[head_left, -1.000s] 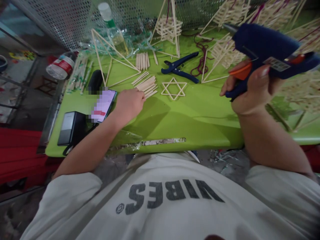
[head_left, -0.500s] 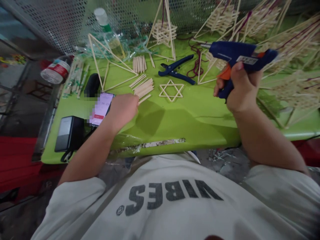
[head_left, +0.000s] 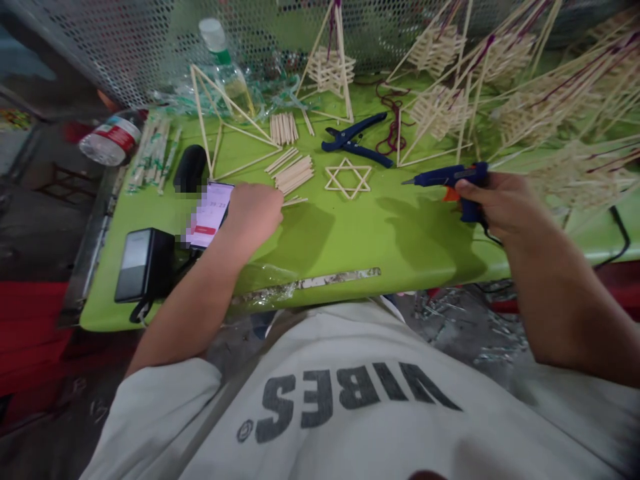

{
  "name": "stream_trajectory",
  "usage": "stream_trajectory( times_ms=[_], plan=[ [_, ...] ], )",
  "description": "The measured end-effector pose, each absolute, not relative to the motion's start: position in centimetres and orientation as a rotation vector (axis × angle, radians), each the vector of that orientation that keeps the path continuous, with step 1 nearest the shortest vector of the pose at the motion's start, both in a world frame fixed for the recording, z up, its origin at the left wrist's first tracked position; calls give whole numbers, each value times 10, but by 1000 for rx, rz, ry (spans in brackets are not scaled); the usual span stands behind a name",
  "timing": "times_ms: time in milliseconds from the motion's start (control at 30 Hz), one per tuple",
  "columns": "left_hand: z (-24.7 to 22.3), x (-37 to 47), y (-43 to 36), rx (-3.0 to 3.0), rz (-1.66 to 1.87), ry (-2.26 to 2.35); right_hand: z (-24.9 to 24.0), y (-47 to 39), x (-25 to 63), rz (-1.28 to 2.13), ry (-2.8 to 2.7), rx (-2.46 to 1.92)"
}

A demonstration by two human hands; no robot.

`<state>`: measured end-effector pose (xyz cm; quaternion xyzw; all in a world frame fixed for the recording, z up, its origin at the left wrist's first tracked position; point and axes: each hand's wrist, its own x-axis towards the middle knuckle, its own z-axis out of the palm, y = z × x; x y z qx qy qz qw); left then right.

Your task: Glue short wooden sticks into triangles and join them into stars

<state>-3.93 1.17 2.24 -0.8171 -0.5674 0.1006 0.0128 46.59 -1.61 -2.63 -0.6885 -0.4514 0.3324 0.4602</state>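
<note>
My right hand [head_left: 513, 200] is wrapped round the handle of a blue hot glue gun [head_left: 440, 176] with an orange trigger. Its nozzle points left, low over the green table. My left hand [head_left: 256, 215] is curled closed beside the phone, its fingertips mostly hidden. Short wooden sticks [head_left: 297, 201] poke out at those fingertips. Just beyond lies a loose pile of cut sticks [head_left: 294, 175]. A six-pointed star made of sticks [head_left: 349, 179] lies flat between my hands. Blue cutting pliers [head_left: 356, 140] rest behind the star, handles spread.
A phone [head_left: 213, 213], black power bank [head_left: 143, 265] and black case [head_left: 191, 168] sit left. Behind are a stick frame [head_left: 217, 127], a bundle of sticks [head_left: 284, 128] and a bottle [head_left: 233, 83]. Several stick hanging pieces [head_left: 440, 110] crowd the right; a cord [head_left: 623, 233] trails there.
My right hand has lowered the glue gun toward the table, its nozzle still facing left. My left hand stays by the sticks, and those at its fingertips lie at a slightly different angle.
</note>
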Motion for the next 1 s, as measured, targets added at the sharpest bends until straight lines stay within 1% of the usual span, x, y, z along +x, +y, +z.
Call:
stream_trajectory(
  times_ms=[100, 233, 333, 400, 433, 500, 600, 667, 733, 833, 1000],
  plan=[
    [35, -35, 9, -2553, 467, -1798, -28, -14, 462, 748, -1102, -1884],
    [41, -40, 11, -2602, 483, -1740, -29, -17, 452, 538, -1168, -2087],
    [43, -52, 14, -2647, 394, -1754, -22, -30, 436, 133, -1399, -2187],
    [47, -58, 16, -2662, 319, -1789, -13, -40, 418, -143, -1609, -2107],
    [49, -61, 16, -2676, 256, -1802, -8, -44, 406, -182, -1724, -2022],
    [53, -64, 17, -2699, 110, -1838, 3, -50, 375, -72, -1975, -1847],
    [53, -65, 18, -2712, -64, -1909, 17, -48, 316, 295, -2502, -1460],
    [51, -66, 18, -2721, -131, -1943, 22, -42, 273, 367, -2702, -1322],
    [48, -67, 18, -2727, -195, -1943, 25, -34, 236, 375, -2860, -1269],
    [46, -66, 18, -2706, -226, -1934, 30, -22, 200, 273, -3097, -1256],
    [50, -62, 13, -2695, -198, -1933, 32, -10, 191, 144, -3243, -1090]
  ],
)
